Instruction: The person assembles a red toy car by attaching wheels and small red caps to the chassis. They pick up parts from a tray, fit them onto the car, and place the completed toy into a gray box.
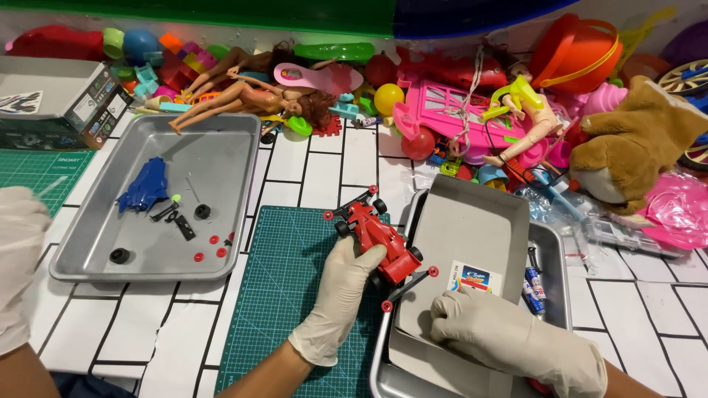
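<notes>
Car [380, 239]: red toy racer with black wheels and red hubs, lying diagonally, nose toward the far left.
Car place: on the green mat's right edge, overlapping the tray's left rim.
Tray [472, 221]: grey, tilted, stacked in another tray.

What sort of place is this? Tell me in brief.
Probably a hobby or toy workbench: a green cutting mat, metal trays with small car parts, and a heap of dolls and plastic toys along the back. The left hand holds a red toy car.

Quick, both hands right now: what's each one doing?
Left hand: closed around the red toy race car.
Right hand: holds nothing, resting knuckles-down on the grey tray lid.
</notes>
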